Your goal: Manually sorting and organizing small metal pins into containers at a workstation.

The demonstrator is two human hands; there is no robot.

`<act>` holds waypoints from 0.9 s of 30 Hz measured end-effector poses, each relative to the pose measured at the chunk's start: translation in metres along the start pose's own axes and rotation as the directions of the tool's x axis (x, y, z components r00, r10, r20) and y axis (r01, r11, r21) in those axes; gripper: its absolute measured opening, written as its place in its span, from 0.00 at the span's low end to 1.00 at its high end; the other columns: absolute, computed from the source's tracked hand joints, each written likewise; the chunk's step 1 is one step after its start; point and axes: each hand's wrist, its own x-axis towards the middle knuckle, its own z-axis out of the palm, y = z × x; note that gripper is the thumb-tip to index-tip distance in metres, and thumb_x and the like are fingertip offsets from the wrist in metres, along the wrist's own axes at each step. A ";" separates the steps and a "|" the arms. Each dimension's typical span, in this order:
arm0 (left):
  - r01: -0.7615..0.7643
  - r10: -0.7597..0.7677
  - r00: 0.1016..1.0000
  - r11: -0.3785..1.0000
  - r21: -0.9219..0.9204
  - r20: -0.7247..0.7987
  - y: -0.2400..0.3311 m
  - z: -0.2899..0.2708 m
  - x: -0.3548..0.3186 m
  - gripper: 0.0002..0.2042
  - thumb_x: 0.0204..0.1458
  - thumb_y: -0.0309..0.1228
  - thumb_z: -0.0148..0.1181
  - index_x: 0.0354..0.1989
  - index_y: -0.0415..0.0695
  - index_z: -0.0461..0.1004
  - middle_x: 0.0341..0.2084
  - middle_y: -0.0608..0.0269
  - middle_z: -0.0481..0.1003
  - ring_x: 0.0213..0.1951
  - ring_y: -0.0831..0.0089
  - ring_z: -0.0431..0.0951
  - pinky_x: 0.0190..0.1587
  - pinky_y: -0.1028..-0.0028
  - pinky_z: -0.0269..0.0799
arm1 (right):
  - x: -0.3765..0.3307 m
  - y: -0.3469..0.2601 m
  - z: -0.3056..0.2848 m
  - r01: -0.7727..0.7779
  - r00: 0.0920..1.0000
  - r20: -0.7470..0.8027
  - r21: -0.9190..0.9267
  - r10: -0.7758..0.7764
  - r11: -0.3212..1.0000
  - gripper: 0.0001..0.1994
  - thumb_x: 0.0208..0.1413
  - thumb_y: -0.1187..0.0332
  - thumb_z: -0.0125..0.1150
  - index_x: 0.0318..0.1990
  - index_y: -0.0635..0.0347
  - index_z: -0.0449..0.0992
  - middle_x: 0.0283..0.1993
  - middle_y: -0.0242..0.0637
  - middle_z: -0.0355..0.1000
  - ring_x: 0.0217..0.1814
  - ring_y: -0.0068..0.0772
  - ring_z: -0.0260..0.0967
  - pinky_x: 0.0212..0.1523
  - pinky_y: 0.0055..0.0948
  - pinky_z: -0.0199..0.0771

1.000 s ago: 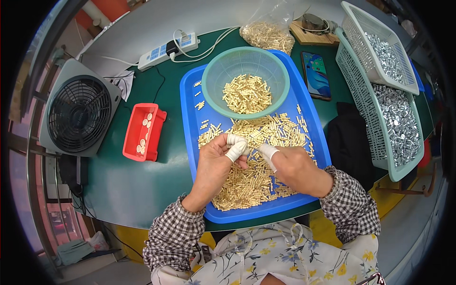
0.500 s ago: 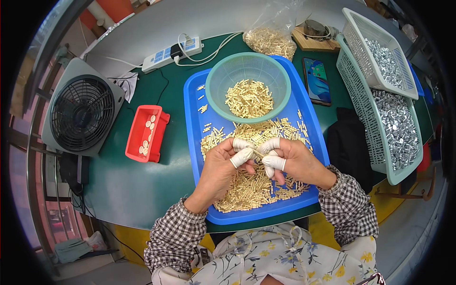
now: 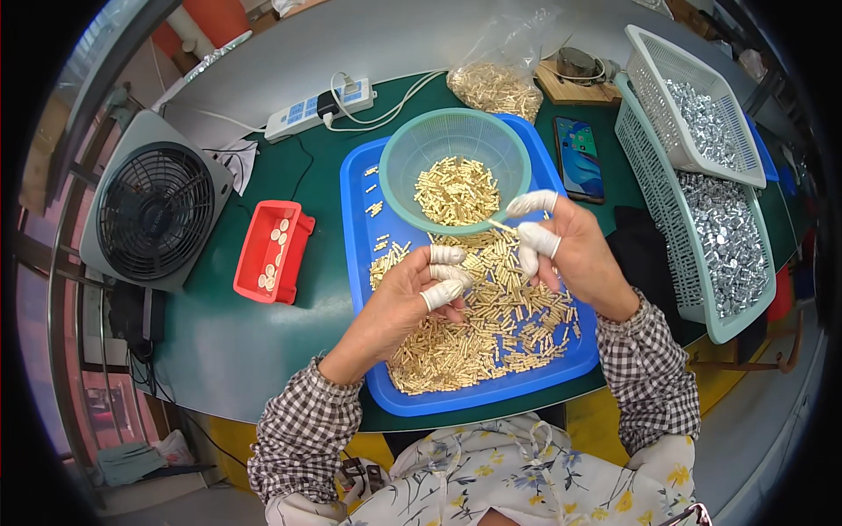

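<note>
My left hand (image 3: 405, 294), with white finger cots, is over the brass pins in the blue tray (image 3: 355, 289). Its fingers are drawn together; whatever they hold, if anything, is hidden. White cots also cover fingertips of my right hand (image 3: 579, 250), raised at the near right rim of the green colander (image 3: 395, 188). A small brass-coloured pin (image 3: 503, 226) sticks out from its thumb and finger toward the colander. Inside the colander lies a heap of similar brass pins (image 3: 456, 188). Many more loose pins (image 3: 456, 355) are spread over the tray.
Left of the tray stand a red bin (image 3: 267, 254) with pale discs and a black-grilled fan (image 3: 158, 210). Behind are a power strip (image 3: 320, 107) and a bag of pins (image 3: 495, 88). A phone (image 3: 579, 158) and baskets (image 3: 732, 254) of silvery parts are on the right.
My hands have parted from above the tray. The right one has moved up and right to the colander's rim with a pin; the left has shifted slightly left.
</note>
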 end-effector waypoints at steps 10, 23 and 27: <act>-0.240 0.345 0.938 0.692 0.681 -0.020 0.048 -0.007 0.024 0.10 0.51 0.24 0.57 0.42 0.36 0.71 0.32 0.58 0.74 0.33 0.72 0.75 0.35 0.75 0.71 | 0.054 -0.024 -0.008 0.103 0.989 -0.055 -0.398 -0.136 0.912 0.11 0.58 0.73 0.49 0.48 0.65 0.65 0.18 0.33 0.67 0.10 0.15 0.55 0.12 0.18 0.56; -0.253 0.330 0.939 0.474 0.843 0.097 0.021 0.012 0.066 0.07 0.46 0.24 0.57 0.33 0.35 0.73 0.27 0.48 0.74 0.31 0.53 0.75 0.34 0.60 0.68 | 0.051 0.004 -0.046 0.025 0.997 -0.072 -0.211 -0.041 0.977 0.10 0.56 0.73 0.53 0.43 0.69 0.72 0.28 0.38 0.75 0.17 0.18 0.67 0.18 0.15 0.67; -0.210 0.248 0.959 0.305 0.929 0.135 0.003 0.011 0.069 0.09 0.46 0.25 0.59 0.36 0.36 0.74 0.27 0.51 0.75 0.29 0.58 0.75 0.33 0.65 0.69 | 0.037 0.016 -0.066 -0.004 1.000 -0.026 -0.153 0.000 0.988 0.08 0.56 0.72 0.53 0.40 0.68 0.73 0.28 0.39 0.75 0.17 0.18 0.68 0.18 0.15 0.68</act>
